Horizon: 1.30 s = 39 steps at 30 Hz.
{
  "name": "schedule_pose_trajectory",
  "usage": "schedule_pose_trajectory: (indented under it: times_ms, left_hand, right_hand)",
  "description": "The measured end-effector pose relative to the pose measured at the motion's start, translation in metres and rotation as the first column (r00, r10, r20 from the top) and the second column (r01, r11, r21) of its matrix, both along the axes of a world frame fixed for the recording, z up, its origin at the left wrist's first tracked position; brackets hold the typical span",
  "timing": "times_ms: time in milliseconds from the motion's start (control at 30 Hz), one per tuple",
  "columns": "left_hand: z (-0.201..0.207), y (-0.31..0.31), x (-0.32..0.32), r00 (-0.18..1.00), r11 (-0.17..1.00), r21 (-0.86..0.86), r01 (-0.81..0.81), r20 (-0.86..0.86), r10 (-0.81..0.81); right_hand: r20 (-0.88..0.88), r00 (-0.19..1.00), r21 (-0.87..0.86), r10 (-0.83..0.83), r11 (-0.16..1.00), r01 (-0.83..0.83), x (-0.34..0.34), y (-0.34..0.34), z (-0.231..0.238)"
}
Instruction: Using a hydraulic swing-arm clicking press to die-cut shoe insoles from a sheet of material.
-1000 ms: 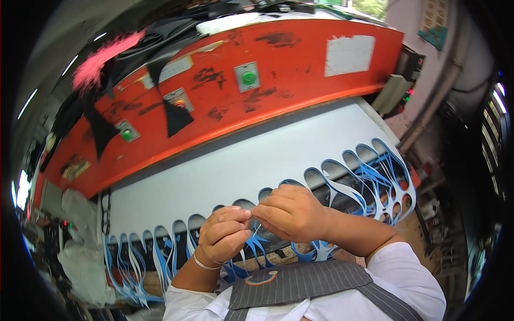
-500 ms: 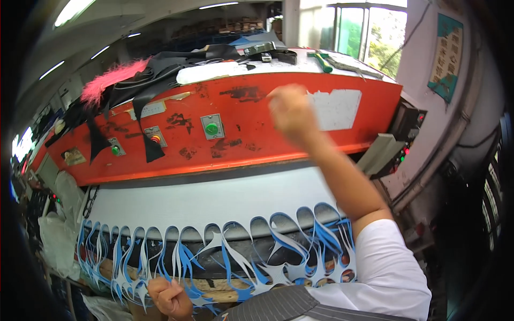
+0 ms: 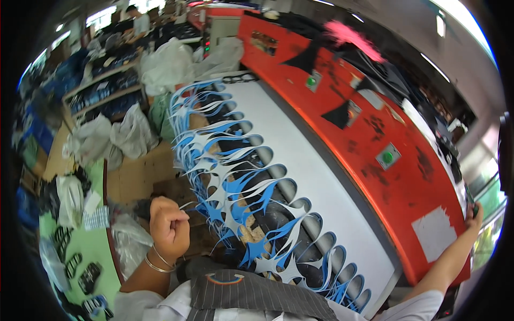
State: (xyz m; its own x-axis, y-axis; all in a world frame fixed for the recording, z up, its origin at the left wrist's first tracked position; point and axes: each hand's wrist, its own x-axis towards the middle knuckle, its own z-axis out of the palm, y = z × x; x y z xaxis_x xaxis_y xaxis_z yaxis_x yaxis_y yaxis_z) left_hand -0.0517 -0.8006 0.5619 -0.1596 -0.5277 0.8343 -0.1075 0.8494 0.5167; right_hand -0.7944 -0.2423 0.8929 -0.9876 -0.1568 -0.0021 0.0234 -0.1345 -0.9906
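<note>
My left hand [image 3: 169,227] is a closed fist, with two thin bangles on the wrist, and nothing shows in it. It hovers just beside a hanging fringe of blue and white cut-out sheet scrap [image 3: 235,187]. The scrap, with rows of rounded openings, drapes over the edge of the white bed [image 3: 300,144] of a red machine [image 3: 369,144]. At the far right, my right hand [image 3: 474,215] reaches over the machine's top. Its fingers are bent round a small dark green tool [image 3: 471,199], mostly hidden by hand and rim.
Green [image 3: 387,157] and red buttons sit on the machine's front. A green table [image 3: 96,214] with dark strap pieces stands left. Plastic bags [image 3: 134,131] and a loaded shelf [image 3: 101,88] are behind it. Another person [image 3: 140,22] is far back left.
The view has swung left, bringing the green table and shelf in. My right hand has gone from before the red panel to the green tool on top. My left hand stays a fist.
</note>
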Motion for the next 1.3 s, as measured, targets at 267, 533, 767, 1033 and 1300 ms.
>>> schedule_pose_trajectory:
  times_ms: [267,533,767,1033,1300]
  left_hand:
    - [-0.019,-0.067,0.051,0.993,0.991,0.125,0.048,-0.113,-0.034]
    - [-0.056,-0.221,0.166,0.980,0.962,0.269,-0.053,-0.172,0.102]
    - [-0.053,-0.323,0.283,0.882,0.861,0.246,-0.445,-0.043,0.468]
    - [-0.077,-0.366,0.333,0.630,0.525,0.503,-0.687,0.053,0.775]
    - [-0.086,-0.468,0.317,0.645,0.510,0.509,-0.693,0.121,0.755]
  right_hand:
    - [-0.560,0.827,-0.105,-0.053,0.994,-0.007,0.134,-0.151,-0.076]
    - [-0.887,0.461,0.085,0.020,0.989,0.121,0.269,-0.393,-0.116]
    - [-0.868,0.495,-0.171,0.040,0.912,-0.372,0.498,-0.757,-0.123]
    - [-0.914,0.402,-0.090,0.043,0.948,-0.304,0.530,-0.988,-0.107]
    - [-0.176,0.684,0.929,0.708,0.350,-0.123,0.411,-1.112,-0.447]
